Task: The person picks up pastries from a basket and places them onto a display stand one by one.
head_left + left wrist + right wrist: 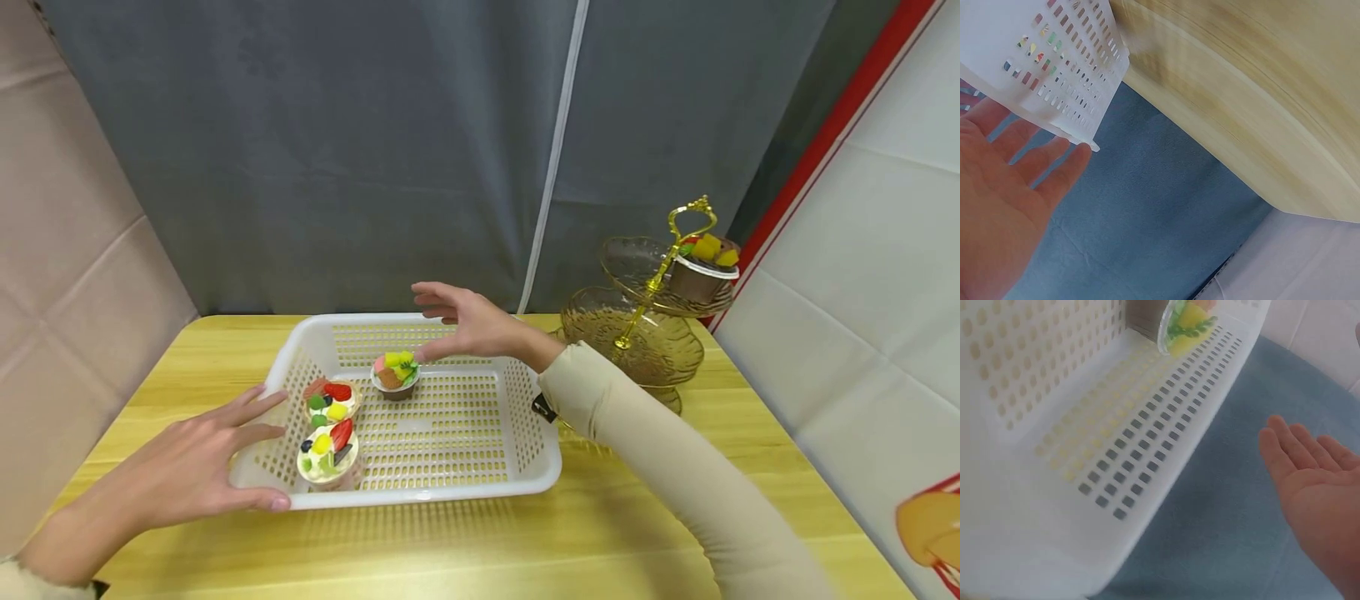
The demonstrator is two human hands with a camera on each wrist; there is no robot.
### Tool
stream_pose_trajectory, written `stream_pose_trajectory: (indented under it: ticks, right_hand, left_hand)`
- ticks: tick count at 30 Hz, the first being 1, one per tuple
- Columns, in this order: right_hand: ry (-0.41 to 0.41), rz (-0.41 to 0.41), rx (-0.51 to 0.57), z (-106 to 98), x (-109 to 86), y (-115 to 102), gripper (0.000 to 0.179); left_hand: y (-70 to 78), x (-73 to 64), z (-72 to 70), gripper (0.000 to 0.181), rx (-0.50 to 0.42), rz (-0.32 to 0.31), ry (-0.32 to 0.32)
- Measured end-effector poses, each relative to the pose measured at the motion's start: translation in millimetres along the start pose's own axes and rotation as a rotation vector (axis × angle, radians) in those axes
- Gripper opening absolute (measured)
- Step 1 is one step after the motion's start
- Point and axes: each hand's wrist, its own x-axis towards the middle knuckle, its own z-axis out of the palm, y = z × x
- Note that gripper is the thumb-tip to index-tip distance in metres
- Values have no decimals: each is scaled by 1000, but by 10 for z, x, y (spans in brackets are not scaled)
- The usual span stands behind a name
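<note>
A white perforated plastic basket (pixel 420 495) holds several small toy dessert cups. My left hand (pixel 206 467) is at its left side with fingers spread; in the left wrist view the fingertips (pixel 1082 153) lie along the basket's rim. Over the back of the basket reaches my right hand (pixel 476 323), fingers extended and holding nothing. Just below and left of it stands a brown fruit-topped cup (pixel 396 377). Two cream cups with fruit, one in front (pixel 328 457) and one behind it (pixel 332 400), stand by the basket's left wall.
At the right stands a tiered amber glass stand (pixel 637 346) with a gold handle (pixel 692 218). A brown dessert cup (pixel 703 271) rests on its upper plate. Behind the wooden table (pixel 480 550) hangs a grey curtain (pixel 337 167); pale walls flank both sides.
</note>
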Motion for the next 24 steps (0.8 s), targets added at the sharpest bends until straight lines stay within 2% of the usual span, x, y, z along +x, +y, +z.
stream_pose_trajectory:
  ticks: [8,17,24]
  right_hand:
    - [-13,64,1,138,112,106,86]
    - [-91,140,-39,347,216,208,87]
    - [-123,160,-80,486,280,286,90]
  left_hand:
    - [4,-1,-13,79,-4,-8,-2]
    - [-1,-7,-11,79,-11,-11,-4]
    - [1,-2,2,78,-18,-6,-1]
